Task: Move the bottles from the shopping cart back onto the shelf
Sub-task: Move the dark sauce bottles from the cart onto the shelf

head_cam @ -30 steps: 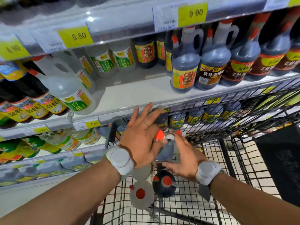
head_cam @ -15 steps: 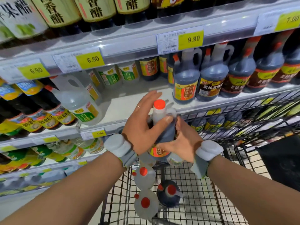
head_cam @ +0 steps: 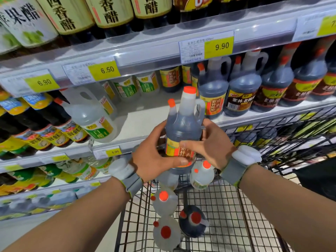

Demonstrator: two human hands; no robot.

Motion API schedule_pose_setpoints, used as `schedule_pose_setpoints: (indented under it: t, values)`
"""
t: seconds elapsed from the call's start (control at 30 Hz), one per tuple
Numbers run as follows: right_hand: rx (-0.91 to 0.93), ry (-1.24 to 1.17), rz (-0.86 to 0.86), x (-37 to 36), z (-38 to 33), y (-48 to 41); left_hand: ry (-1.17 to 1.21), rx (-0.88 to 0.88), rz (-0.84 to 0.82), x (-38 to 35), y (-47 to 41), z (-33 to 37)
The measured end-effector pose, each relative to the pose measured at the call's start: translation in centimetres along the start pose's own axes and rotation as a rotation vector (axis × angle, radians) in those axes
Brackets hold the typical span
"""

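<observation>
Dark vinegar jug (head_cam: 183, 128) clasped upright between left hand (head_cam: 152, 160) and right hand (head_cam: 211, 148), above shopping cart (head_cam: 227, 206) (clear jugs (head_cam: 164, 201) below), facing bare shelf (head_cam: 145, 120) gap.

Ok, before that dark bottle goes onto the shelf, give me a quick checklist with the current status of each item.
1. Grip: left hand and right hand both wrap the dark bottle: ok.
2. Bottle upright, orange cap on top: ok.
3. Bottle lifted above the cart rim: ok.
4. Open gap on the shelf between the clear white vinegar jug and the matching dark jugs: ok.
5. Gap deep enough behind: cannot tell.
6. Cart emptied: not ok, clear bottles and one dark bottle remain.
</observation>
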State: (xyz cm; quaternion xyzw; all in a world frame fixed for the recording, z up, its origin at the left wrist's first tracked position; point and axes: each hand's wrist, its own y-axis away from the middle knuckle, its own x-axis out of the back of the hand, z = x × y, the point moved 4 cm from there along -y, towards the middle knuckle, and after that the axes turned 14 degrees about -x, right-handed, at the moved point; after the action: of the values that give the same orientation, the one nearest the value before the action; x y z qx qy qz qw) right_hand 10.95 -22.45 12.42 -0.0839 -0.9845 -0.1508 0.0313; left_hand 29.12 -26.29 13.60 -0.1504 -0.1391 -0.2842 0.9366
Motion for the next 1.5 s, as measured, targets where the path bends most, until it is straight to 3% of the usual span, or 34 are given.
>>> schedule_pose_setpoints:
  t: [0.23,0.6,0.73,1.03,1.27,1.5]
  values:
    - [0.095,0.087,0.007,0.1,-1.9,-0.8,-0.074,-0.005,0.123,1.0,-1.9,0.2]
    - [0.221,0.519,0.059,1.8,-2.9,-2.7,0.201,-0.011,0.244,1.3,-5.7,-0.5]
    - [0.18,0.496,0.037,2.4,-2.7,-4.1,0.204,-0.037,0.221,2.0,-7.2,-0.8]
    - [0.253,0.593,0.196,2.4,-3.3,-5.8,0.148,-0.074,0.203,2.4,-9.7,-1.6]
    - [0.208,0.712,0.336,1.5,-2.1,-7.1,0.204,-0.056,0.264,1.9,-10.5,-3.8]
    - [0.236,0.704,0.379,1.0,-1.4,-7.5,0.251,-0.044,0.293,1.3,-11.0,-5.2]
